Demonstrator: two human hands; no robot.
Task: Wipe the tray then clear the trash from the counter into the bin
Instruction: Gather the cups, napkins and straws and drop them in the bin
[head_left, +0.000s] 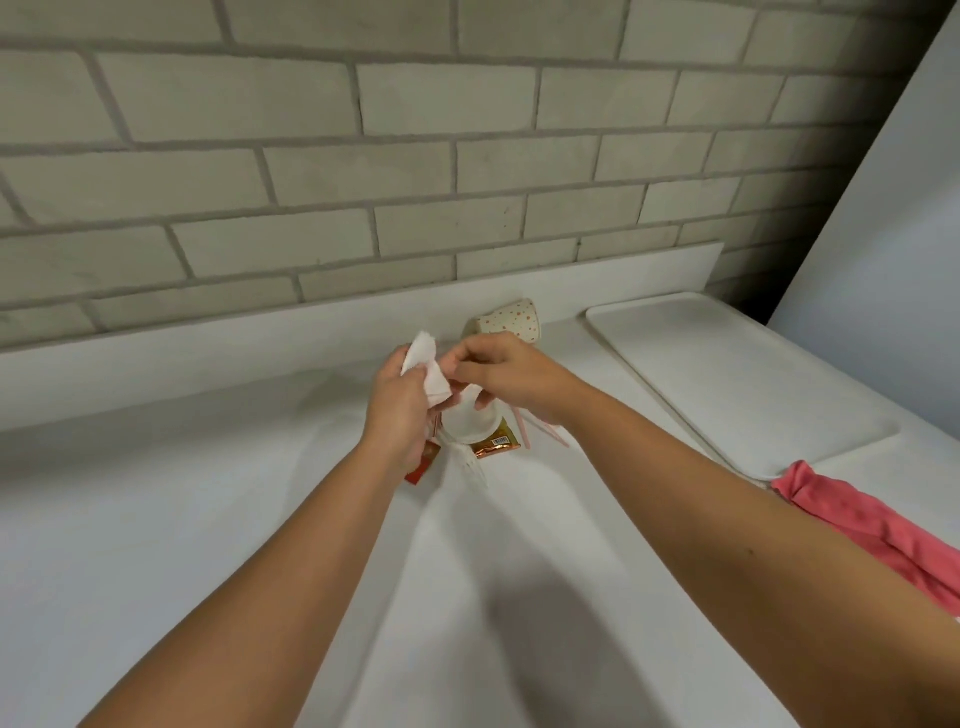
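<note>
Head view: left hand (400, 410) fingers clutch a crumpled white tissue (428, 371), right hand (506, 374) fingers pinching its edge.

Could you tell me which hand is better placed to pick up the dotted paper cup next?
Right, probably: the right hand lies just before the paper cup; the left hand grips a napkin, farther away.

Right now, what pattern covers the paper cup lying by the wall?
The paper cup is cream with small orange-red dots, seen in the head view.
</note>
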